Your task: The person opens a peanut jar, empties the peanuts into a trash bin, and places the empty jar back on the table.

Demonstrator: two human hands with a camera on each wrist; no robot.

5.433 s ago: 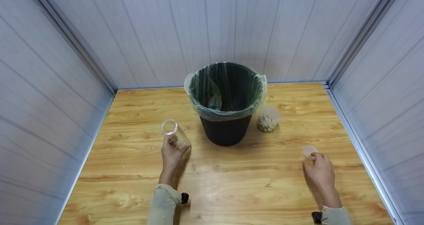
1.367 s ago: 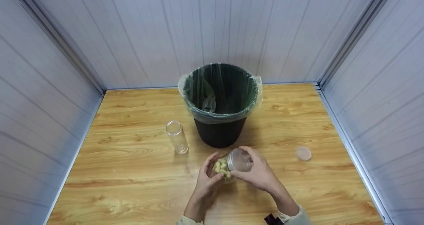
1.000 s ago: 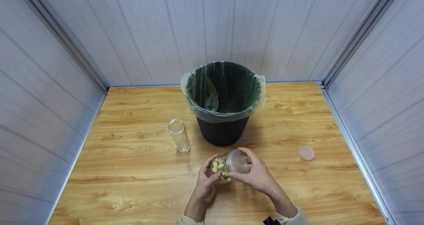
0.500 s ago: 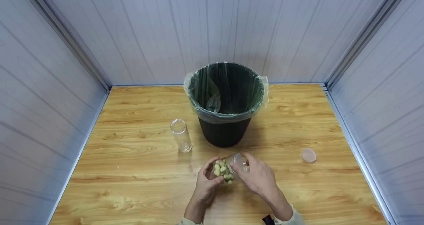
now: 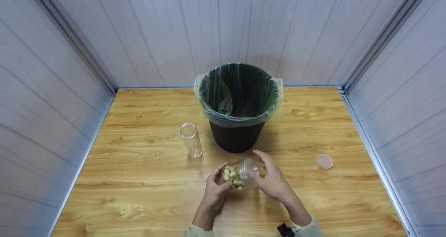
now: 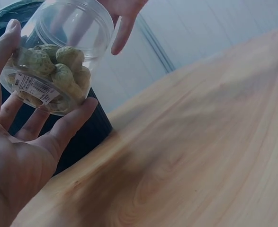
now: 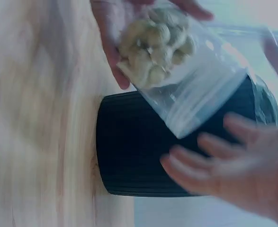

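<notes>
My left hand (image 5: 214, 191) grips a clear plastic jar (image 5: 233, 176) of unshelled peanuts, thumb on one side and fingers on the other. The jar lies tilted on its side, its ridged lid end (image 5: 250, 169) pointing right. A barcode label (image 6: 36, 88) shows near its base in the left wrist view. Around the lid end, my right hand (image 5: 273, 181) has its fingers spread; the right wrist view shows this hand (image 7: 233, 163) blurred and apart from the jar. To the left stands a tall clear container (image 5: 192, 142) without a lid. A small translucent disc lid (image 5: 324, 161) lies at right.
Just beyond the hands stands a black bin (image 5: 237, 137) lined with a clear bag (image 5: 238, 120) folded over its rim. White panel walls (image 5: 223, 24) enclose the wooden table (image 5: 139, 191) at the back and sides.
Earlier, the left hand held the tall container and the right touched the disc lid. The peanut jar came from beside the bin into both hands; the right fingers closed on its lid, then spread.
</notes>
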